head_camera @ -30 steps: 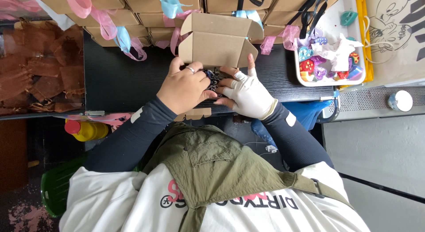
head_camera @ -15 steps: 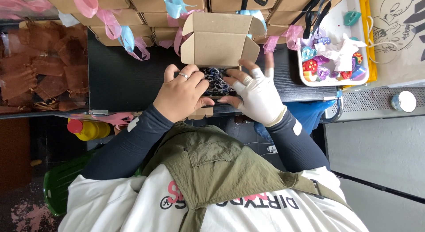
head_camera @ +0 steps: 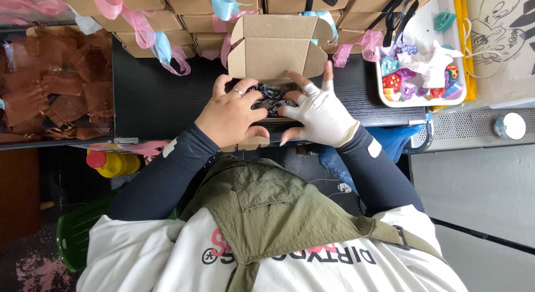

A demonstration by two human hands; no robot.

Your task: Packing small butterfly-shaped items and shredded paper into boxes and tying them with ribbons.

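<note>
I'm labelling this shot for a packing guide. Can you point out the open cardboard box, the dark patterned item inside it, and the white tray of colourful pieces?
open cardboard box (head_camera: 277, 59), head view, on its raised lid flap.
dark patterned item (head_camera: 271, 98), head view, on its middle, between the hands.
white tray (head_camera: 428, 26), head view, on a bare patch of its floor.

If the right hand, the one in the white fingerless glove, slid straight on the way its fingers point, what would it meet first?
Most likely the upright lid flap of the open cardboard box: the right hand's fingers point at it, and one fingertip looks almost against it, though depth is unclear.

A black table (head_camera: 161, 97) carries everything. An open cardboard box (head_camera: 276, 60) sits mid-table, closed boxes (head_camera: 189, 13) line its far edge, and a white tray (head_camera: 390, 97) fills its right end.
</note>
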